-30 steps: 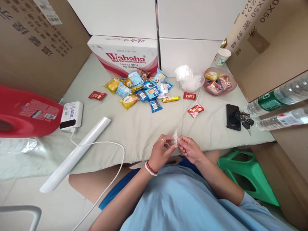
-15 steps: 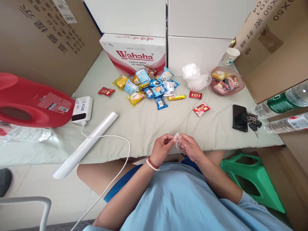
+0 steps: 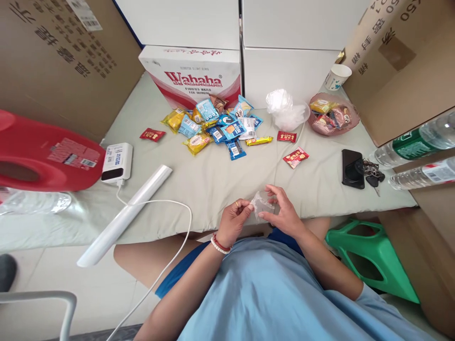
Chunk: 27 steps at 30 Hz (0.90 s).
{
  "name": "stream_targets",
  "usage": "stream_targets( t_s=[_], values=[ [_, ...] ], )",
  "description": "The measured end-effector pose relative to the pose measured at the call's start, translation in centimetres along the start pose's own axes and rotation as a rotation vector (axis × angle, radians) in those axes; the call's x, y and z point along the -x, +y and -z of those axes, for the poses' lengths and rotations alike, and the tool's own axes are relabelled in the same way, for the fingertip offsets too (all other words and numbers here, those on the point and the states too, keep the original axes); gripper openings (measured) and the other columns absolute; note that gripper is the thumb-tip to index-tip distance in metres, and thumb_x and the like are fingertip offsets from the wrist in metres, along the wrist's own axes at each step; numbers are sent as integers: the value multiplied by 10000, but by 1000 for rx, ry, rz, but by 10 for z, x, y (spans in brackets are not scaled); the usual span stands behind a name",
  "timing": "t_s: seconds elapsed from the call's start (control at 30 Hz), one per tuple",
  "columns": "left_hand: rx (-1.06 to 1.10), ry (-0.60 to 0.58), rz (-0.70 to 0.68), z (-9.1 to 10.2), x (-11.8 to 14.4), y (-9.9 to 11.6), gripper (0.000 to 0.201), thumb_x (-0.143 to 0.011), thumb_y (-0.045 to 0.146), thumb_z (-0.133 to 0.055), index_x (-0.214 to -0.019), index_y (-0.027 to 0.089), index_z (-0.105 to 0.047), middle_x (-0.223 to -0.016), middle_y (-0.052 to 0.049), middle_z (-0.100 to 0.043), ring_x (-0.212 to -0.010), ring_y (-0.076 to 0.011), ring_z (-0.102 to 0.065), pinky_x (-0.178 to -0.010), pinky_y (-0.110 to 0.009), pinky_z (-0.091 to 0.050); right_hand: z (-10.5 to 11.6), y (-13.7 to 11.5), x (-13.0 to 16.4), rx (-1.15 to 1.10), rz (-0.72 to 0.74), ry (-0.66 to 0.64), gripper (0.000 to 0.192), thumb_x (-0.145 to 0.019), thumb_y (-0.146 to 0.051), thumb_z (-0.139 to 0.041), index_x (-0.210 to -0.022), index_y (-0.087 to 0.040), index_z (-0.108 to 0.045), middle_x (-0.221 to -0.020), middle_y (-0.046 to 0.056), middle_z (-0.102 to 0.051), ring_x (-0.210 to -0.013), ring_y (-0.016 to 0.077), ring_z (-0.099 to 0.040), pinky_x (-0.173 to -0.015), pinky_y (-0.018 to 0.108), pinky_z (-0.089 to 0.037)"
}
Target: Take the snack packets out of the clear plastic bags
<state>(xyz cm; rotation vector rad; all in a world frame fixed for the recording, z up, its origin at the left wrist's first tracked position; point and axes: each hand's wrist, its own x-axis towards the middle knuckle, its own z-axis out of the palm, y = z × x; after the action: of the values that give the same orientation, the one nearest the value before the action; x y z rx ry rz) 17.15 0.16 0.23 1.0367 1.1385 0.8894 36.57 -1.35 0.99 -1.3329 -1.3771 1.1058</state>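
Item: clear plastic bag (image 3: 262,206), pinched by left hand (image 3: 232,222) and right hand (image 3: 282,214); layers best rubbed apart at the mouth (film thin, clingy).

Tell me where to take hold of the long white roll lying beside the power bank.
Probably best from above, fingers wrapping across its middle. The white roll lies flat and diagonal on the grey cloth, its lower end sticking out past the table edge; gripping an end might tip it. Come from the near side: the white cable crosses it near mid-length, so take hold just below that crossing, clear of the power bank.
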Motion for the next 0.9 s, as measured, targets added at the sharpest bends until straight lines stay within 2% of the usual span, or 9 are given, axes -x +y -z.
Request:
stream_targets(
  t_s=[0.13,0.23,0.33,0.4,0.53,0.63,0.7,0.8,0.9],
  values=[
    [12,6,-18,0,3,2,376,-830,549,-751,-791,187,-659,-648,36,-565,-629,-113,-478,-639,-255,-387,-2,-4,-6,52,58,18,218,-941,-450,-651,-996,-260,-741,-1012,71,-648,-913,213,-621,-821,356,-522],
    [109,56,1,7,3,2,389,-802,551,-775,-769,196,-620,-622,49,-534,-606,-104,-453,-627,-247,-384,4,1,-12,-183,-110,159,262,-860,-508,-729,-911,-251,-711,-855,19,-621,-724,164,-570,-640,289,-479],
    [180,75,55,17,2,0,389,-790,542,-780,-768,196,-603,-663,33,-559,-605,-102,-460,-607,-244,-389,14,5,-14,-437,-330,240,395,-726,-565,-821,-883,-244,-652,-687,-46,-520,-517,100,-391,-442,232,-301],
    [159,125,61,21,3,0,379,-827,553,-738,-799,200,-602,-740,10,-598,-630,-110,-489,-602,-249,-402,19,5,-14,-507,-411,266,452,-679,-586,-844,-864,-243,-616,-636,-67,-473,-479,87,-334,-411,224,-234],
    [-156,182,-153,12,12,7,367,-935,583,-594,-982,222,-637,-930,-41,-645,-851,-179,-604,-783,-315,-495,16,-3,-8,-482,-395,308,457,-680,-596,-839,-849,-241,-605,-639,-59,-505,-502,99,-393,-440,231,-299],
    [-409,73,-378,-11,19,13,548,-844,605,-706,-1212,211,-610,-1218,-130,-617,-1158,-288,-593,-1013,-453,-475,5,-13,-6,-468,-366,301,421,-724,-588,-816,-848,-241,-612,-644,-54,-518,-499,100,-394,-446,238,-319],
    [-505,65,-434,-26,20,14,626,-788,578,-777,-1252,196,-599,-1327,-176,-566,-1272,-338,-539,-1088,-521,-426,-1,-20,-6,-481,-364,271,401,-749,-574,-809,-861,-243,-613,-641,-58,-513,-491,96,-384,-436,236,-313],
    [-448,77,-382,-32,16,14,328,-905,502,-674,-1049,208,-663,-1187,-140,-632,-1178,-294,-591,-1054,-474,-445,3,-28,-9,-452,-360,192,410,-742,-556,-827,-934,-248,-636,-626,-75,-480,-474,86,-344,-416,226,-269],
    [-241,62,-213,-21,11,14,320,-971,506,-579,-857,217,-657,-903,-56,-671,-916,-210,-628,-900,-358,-482,25,-28,-13,-374,-375,74,443,-717,-545,-854,-977,-238,-667,-623,-78,-479,-480,80,-337,-419,217,-247]
  ],
)
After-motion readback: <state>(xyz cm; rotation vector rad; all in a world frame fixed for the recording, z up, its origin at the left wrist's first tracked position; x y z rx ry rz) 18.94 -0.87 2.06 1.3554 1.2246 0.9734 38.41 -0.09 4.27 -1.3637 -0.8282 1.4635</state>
